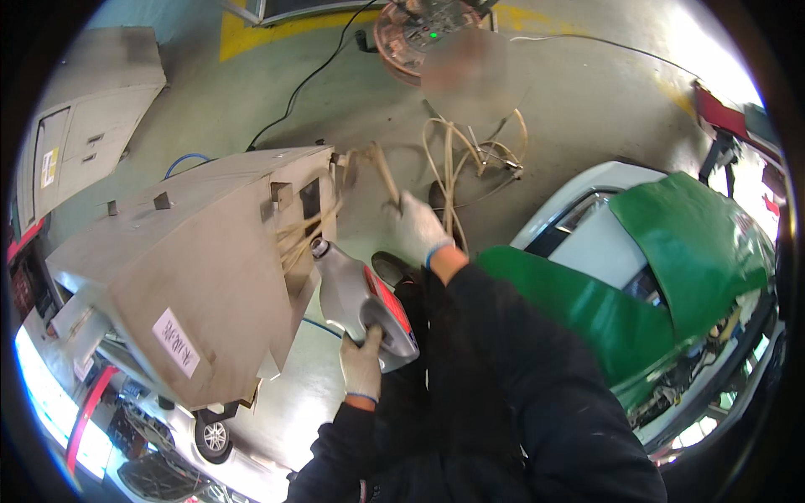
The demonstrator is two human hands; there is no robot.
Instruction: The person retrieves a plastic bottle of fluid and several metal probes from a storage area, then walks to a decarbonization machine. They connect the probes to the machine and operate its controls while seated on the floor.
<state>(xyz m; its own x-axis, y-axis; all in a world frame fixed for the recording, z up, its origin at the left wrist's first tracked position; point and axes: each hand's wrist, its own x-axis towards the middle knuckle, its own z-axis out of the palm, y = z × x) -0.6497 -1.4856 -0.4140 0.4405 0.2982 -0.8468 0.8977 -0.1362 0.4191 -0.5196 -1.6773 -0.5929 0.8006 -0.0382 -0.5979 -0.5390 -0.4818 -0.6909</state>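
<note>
My left hand [360, 365], in a whitish knit glove, is closed round the handle of a grey oil jug [344, 289] with a red label. The jug's neck points up and left, close to the side of a beige metal cabinet [197, 277]. Farther forward, my right hand [421, 225], gloved too, grips a beige hose [385, 172] that rises from its fingers and bends toward the cabinet. More hose [306, 239] runs in strands along the cabinet's open side. Whether the jug's mouth is capped is too small to tell.
A tangle of pale hoses with metal ends [486, 159] lies on the floor ahead. To the right stands a car under green covers [579, 306]. A round reddish machine [402, 42] is at the far side, with a black cable [293, 101] nearby. My shoe [391, 267] shows beside the jug.
</note>
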